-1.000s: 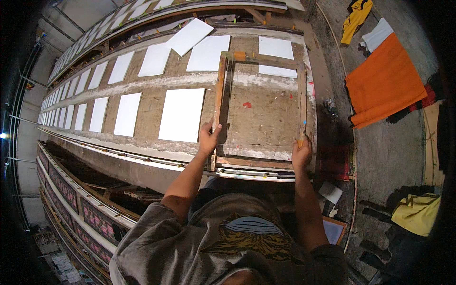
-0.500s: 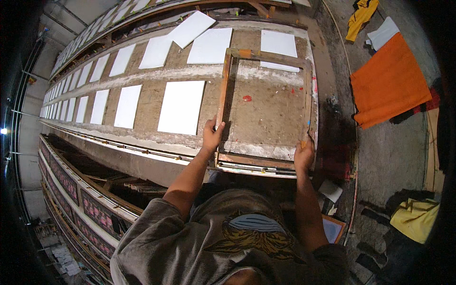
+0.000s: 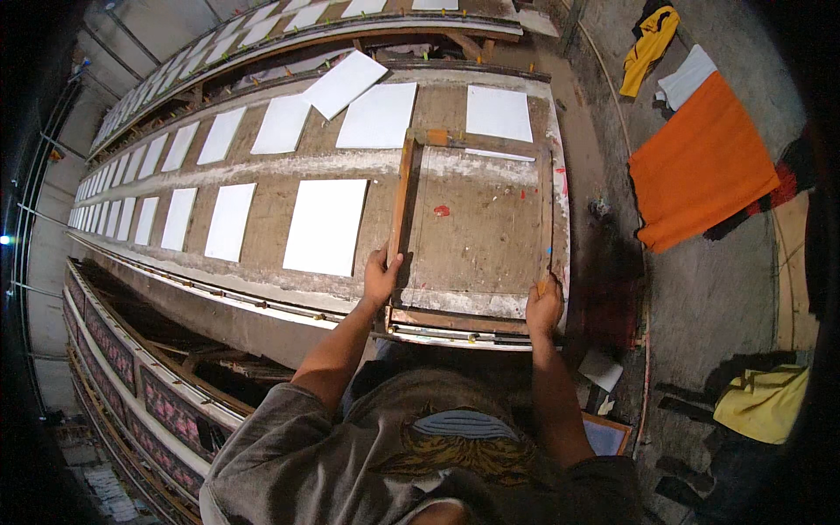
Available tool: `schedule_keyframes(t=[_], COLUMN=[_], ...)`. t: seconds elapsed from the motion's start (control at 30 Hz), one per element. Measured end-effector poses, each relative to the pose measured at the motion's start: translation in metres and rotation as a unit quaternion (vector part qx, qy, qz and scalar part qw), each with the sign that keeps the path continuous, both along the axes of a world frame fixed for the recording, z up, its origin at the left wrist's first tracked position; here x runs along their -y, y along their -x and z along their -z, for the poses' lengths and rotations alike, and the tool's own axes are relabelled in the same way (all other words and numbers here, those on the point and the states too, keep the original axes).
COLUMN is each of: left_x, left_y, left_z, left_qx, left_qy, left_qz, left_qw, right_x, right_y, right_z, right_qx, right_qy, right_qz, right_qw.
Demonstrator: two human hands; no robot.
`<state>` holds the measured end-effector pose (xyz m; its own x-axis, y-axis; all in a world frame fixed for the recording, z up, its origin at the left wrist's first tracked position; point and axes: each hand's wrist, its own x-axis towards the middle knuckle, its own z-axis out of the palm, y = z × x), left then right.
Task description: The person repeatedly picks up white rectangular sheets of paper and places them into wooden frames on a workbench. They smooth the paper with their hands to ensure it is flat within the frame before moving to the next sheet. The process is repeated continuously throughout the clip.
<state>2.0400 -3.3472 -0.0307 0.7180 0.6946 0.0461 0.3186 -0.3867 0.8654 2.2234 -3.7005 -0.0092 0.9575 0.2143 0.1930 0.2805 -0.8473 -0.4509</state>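
Observation:
A rectangular wooden frame (image 3: 404,188), like a printing screen, lies over the right end of a long, stained table (image 3: 486,227). The table's surface and a few red spots show through it. My left hand (image 3: 381,276) grips its left bar near the near corner, thumb on top. My right hand (image 3: 544,306) is closed around the lower part of its right bar. Whether the frame touches the table all round, I cannot tell. Left of it lies a white sheet (image 3: 325,227). Its far bar crosses the near edge of another white sheet (image 3: 499,114).
Two rows of white sheets run leftward along the table, one sheet (image 3: 346,85) lying askew over others. A parallel table (image 3: 455,28) stands beyond. At right, orange cloth (image 3: 704,166) and yellow cloth (image 3: 761,404) hang or lie. Another rack-like table (image 3: 131,367) stands lower left.
My view has tilted, so the scene sits lower and slightly left in the picture. The frame's far bar has come a little nearer to me; both hands keep their grip.

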Motion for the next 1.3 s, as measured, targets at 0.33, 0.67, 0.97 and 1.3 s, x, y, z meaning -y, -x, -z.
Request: schedule_keyframes(t=[0.33, 0.67, 0.97, 1.3], left_x=[0.003, -0.014, -0.151, -0.359], left_y=[0.001, -0.002, -0.03, -0.107], left_z=[-0.002, -0.027, -0.061, -0.045], left_qx=[-0.012, -0.107, 0.019, 0.184], left_qy=[0.025, -0.071, 0.06, 0.353], left_qz=[-0.006, 0.005, -0.103, -0.086], left_qw=[1.0, 0.992, 0.993, 0.913], right_x=[-0.004, -0.028, -0.281, -0.651], right_y=[0.001, 0.002, 0.004, -0.022], right_z=[-0.007, -0.047, -0.057, 0.0], right_qx=[-0.06, -0.023, -0.136, -0.389], right_qy=[0.01, 0.057, -0.25, -0.396], right_qz=[0.004, 0.022, -0.201, -0.179], right_qw=[0.998, 0.998, 0.937, 0.812])
